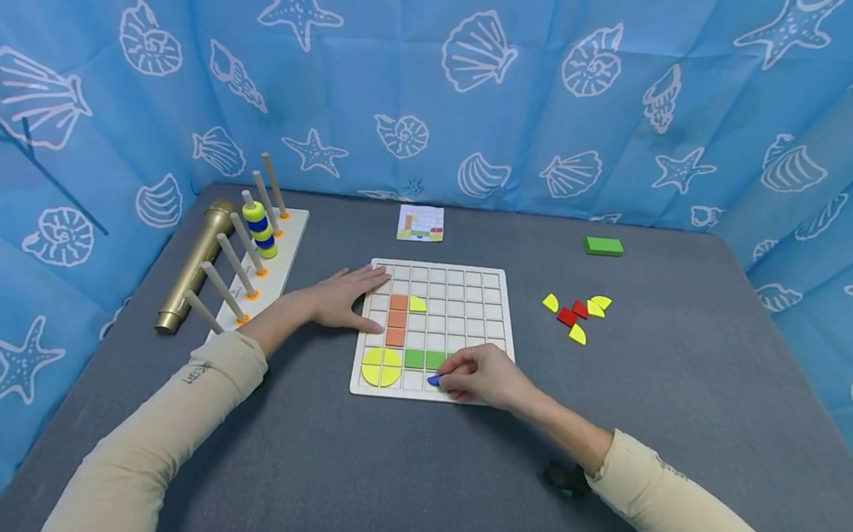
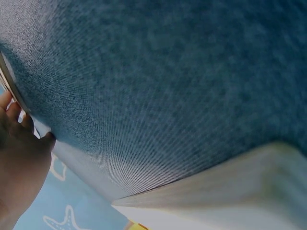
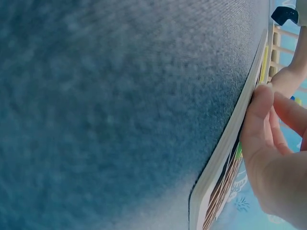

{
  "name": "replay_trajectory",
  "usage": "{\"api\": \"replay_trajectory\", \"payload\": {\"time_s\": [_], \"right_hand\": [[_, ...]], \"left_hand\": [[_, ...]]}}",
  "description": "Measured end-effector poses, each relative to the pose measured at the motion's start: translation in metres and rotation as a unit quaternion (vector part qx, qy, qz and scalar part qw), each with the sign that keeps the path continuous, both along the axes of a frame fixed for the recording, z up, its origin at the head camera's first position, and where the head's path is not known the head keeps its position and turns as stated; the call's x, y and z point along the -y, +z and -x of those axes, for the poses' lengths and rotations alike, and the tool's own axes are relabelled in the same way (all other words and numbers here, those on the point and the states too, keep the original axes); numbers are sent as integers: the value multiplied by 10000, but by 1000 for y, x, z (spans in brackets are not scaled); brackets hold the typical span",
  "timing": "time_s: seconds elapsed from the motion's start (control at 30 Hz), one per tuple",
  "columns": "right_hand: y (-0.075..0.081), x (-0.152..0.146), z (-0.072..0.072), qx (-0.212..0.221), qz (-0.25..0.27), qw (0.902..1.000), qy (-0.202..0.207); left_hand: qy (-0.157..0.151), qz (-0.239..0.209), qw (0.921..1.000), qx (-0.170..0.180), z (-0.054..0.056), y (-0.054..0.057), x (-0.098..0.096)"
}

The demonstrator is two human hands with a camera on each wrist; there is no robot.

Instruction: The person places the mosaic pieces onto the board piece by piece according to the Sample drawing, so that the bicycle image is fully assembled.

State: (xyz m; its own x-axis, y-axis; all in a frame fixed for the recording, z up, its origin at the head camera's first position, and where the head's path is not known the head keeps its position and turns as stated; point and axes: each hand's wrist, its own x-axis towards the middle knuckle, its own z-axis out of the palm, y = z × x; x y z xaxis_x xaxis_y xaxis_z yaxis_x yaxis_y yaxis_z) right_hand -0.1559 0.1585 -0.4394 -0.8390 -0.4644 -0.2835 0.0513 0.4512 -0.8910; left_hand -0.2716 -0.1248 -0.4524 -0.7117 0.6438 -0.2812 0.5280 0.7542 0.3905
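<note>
A white grid board (image 1: 437, 266) lies flat on the grey table. My right hand (image 1: 489, 375) pinches a small blue piece (image 1: 434, 379) between thumb and fingers, over the bottom row; fingers hide part of it. My left hand (image 1: 341, 297) rests with spread, extended fingers on the board's left edge. Set in the grid are a yellow circle of quarter pieces (image 1: 372, 356), a column of three orange squares (image 1: 396, 320), a yellow quarter piece (image 1: 418, 304) and green squares (image 1: 415, 359) beside the right fingers. The right wrist view shows the right hand (image 3: 273, 158) low at the board's edge.
Loose yellow quarter pieces (image 1: 577, 335) and red squares (image 1: 567, 317) lie right of the board, a green block (image 1: 603, 246) behind them. A patterned card (image 1: 421, 224) lies beyond the board. Left stand a peg rack (image 1: 295, 231) with rings and a brass-coloured tube (image 1: 196, 269).
</note>
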Motion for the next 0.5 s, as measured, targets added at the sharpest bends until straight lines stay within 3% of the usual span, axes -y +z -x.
{"api": "replay_trajectory", "payload": {"time_s": [0.23,0.5], "right_hand": [[0,-1,1,471,466,9975,253],[-3,-2,4,789,667,9943,277]], "left_hand": [[13,-63,10000,30,2,-1,1],[-13,-64,10000,50,3,-3,2]]}}
